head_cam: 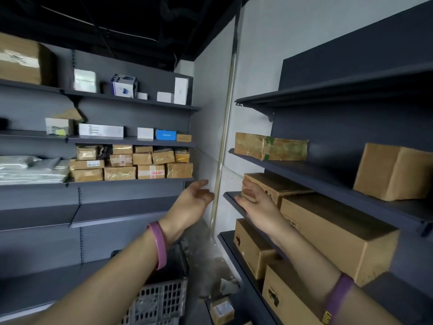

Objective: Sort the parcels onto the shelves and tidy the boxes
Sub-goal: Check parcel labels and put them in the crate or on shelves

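left hand and right hand, grips apart and empty, near a stiff, probably light box best clasped by opposite sides.

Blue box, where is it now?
Head view, left shelving, second shelf down: the blue box sits between a small white box and a small brown box.

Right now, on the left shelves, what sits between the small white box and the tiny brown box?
A blue box sits between the white box and the brown box, seen in the head view.
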